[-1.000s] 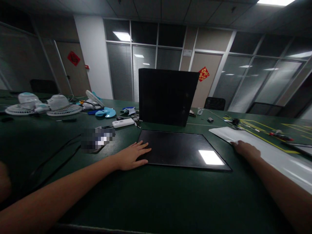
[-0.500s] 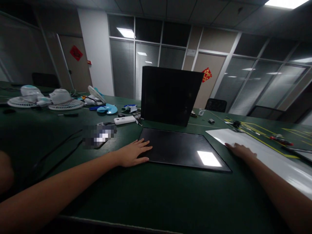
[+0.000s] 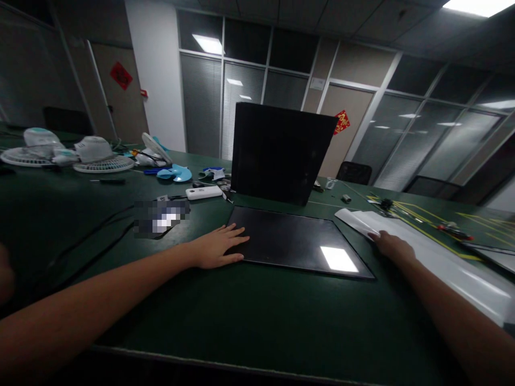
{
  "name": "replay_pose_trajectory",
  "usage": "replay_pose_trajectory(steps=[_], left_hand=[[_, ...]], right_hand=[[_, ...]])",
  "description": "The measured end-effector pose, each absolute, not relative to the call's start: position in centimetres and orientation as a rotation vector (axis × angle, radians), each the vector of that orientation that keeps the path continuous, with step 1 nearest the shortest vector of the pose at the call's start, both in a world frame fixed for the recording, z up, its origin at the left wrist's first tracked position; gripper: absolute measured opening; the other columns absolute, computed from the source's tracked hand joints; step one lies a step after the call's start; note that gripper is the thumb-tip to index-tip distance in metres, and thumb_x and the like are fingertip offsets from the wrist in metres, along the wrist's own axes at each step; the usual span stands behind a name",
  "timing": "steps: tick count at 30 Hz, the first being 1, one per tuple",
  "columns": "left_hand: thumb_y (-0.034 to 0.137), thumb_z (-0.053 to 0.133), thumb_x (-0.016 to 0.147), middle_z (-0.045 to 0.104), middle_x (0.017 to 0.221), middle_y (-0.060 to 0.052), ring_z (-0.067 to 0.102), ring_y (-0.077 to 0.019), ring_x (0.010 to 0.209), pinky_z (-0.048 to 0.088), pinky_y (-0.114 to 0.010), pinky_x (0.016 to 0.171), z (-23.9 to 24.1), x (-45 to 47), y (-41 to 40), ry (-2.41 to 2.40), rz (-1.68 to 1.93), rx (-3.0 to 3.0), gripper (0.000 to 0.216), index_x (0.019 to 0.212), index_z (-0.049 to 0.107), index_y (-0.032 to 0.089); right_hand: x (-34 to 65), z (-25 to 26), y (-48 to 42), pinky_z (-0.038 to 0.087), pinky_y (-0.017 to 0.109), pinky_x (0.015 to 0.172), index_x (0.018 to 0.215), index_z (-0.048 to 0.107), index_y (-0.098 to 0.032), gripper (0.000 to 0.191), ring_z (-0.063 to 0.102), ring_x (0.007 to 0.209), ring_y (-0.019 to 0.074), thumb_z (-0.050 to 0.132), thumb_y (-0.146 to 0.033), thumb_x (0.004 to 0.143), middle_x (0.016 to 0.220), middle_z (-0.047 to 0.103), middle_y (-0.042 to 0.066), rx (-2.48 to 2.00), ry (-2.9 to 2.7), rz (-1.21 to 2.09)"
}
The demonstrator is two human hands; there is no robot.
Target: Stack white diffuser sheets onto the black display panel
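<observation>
My left hand (image 3: 219,246) lies flat with fingers spread, its fingertips over the left edge of a dark, glossy screen panel (image 3: 289,241). The panel lies face up on the green table and mirrors a ceiling light. To its right, my right hand (image 3: 392,245) pinches the near edge of a white sheet (image 3: 438,265), thumb and fingers closed on it. The sheet's left end curls up off the table beside the panel. Part of that hand's grip is turned away from view.
Behind the panel stands a tall black box-like object (image 3: 281,153). A phone-like device (image 3: 163,219), blurred out, lies at left with cables, near a white power bank-like object (image 3: 204,192). White fan parts (image 3: 94,153) and blue fan blades (image 3: 177,172) sit farther back. The table's front edge (image 3: 181,360) runs below.
My right hand has closed on the white sheet, and the sheet's left end, flat before, now curls upward. My left hand stays on the panel. The view has shifted slightly.
</observation>
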State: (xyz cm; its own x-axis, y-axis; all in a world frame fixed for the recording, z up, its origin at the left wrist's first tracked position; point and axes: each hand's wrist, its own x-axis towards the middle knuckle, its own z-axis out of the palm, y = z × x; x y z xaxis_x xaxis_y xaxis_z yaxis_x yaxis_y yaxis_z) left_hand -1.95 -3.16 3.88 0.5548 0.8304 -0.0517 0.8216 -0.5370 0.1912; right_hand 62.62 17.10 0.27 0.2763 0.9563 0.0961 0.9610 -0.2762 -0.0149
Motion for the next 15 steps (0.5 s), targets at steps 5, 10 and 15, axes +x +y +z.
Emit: replay_pose_trajectory(steps=[5, 10, 15], left_hand=[[0.073, 0.036, 0.105, 0.017, 0.176, -0.007, 0.015, -0.0381, 0.161, 0.018, -0.061, 0.128, 3.9, -2.1, -3.1, 1.398, 0.055, 2.579, 0.074, 0.167, 0.029, 0.034], [0.072, 0.038, 0.105, 0.018, 0.175, -0.009, 0.015, -0.0390, 0.161, 0.018, -0.062, 0.127, 3.9, -1.9, -3.1, 1.390, 0.072, 2.584, 0.073, 0.166, 0.030, 0.033], [0.071, 0.038, 0.105, 0.021, 0.175, -0.007, 0.017, -0.0374, 0.161, 0.019, -0.059, 0.128, 3.7, -2.0, -3.1, 1.389, 0.099, 2.602, 0.072, 0.166, 0.031, 0.033]], right_hand=[[61.9, 1.2, 16.4, 0.053, 0.055, 0.092, 0.133, 0.065, -0.014, 0.077, 0.067, 0.113, 0.0424, 0.025, -0.070, 0.099, 0.128, 0.067, 0.028, -2.463, -1.825, -0.209], [61.1, 2.7, 15.5, 0.052, 0.054, 0.089, 0.132, 0.066, -0.014, 0.075, 0.068, 0.110, 0.0426, 0.022, -0.067, 0.101, 0.127, 0.067, 0.028, -2.437, -1.792, -0.316], [60.6, 4.6, 14.1, 0.050, 0.053, 0.084, 0.136, 0.065, -0.013, 0.076, 0.068, 0.105, 0.0436, 0.020, -0.065, 0.103, 0.119, 0.069, 0.030, -2.384, -1.765, -0.378]])
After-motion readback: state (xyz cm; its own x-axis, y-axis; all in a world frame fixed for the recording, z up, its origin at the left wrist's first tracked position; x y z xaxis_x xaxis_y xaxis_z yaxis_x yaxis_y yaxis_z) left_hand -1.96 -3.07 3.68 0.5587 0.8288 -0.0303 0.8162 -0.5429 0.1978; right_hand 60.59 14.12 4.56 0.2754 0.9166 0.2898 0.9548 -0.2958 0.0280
